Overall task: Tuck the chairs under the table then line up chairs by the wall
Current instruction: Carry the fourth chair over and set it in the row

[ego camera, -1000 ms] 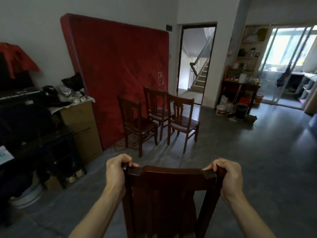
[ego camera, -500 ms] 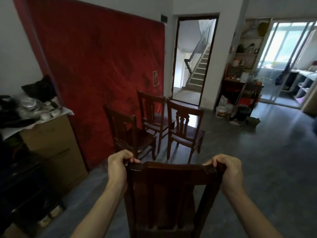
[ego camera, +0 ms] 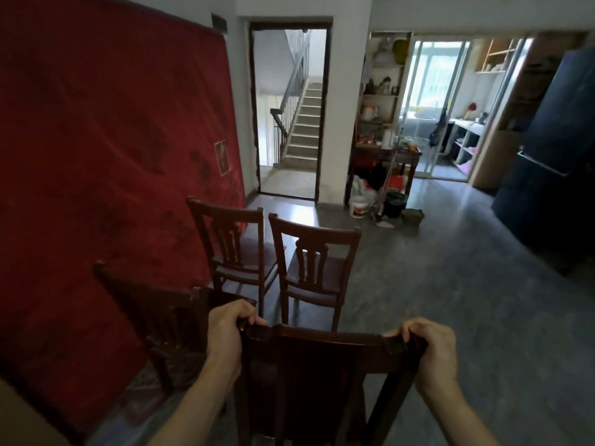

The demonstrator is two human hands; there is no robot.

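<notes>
I hold a dark wooden chair (ego camera: 322, 375) by its backrest, low in the middle of the view. My left hand (ego camera: 227, 329) grips the left corner of the top rail. My right hand (ego camera: 431, 349) grips the right corner. Three more dark wooden chairs stand ahead beside the red mattress. The nearest chair (ego camera: 154, 313) is just left of mine, its back partly hidden by my left arm. A second chair (ego camera: 231, 246) stands farther along the mattress. A third chair (ego camera: 314, 262) stands to the right of the second.
A red mattress (ego camera: 106, 162) leans against the left wall. An open doorway (ego camera: 289, 117) leads to stairs. Buckets (ego camera: 380, 206) and a cluttered side table (ego camera: 383, 156) stand past the chairs. A dark fridge (ego camera: 553, 156) is at the right. Bare grey floor (ego camera: 450, 284) spreads to the right.
I have moved forward with the chair in both hands. The three chairs and the mattress are nearer, and the boxes at the left have passed out of view.
</notes>
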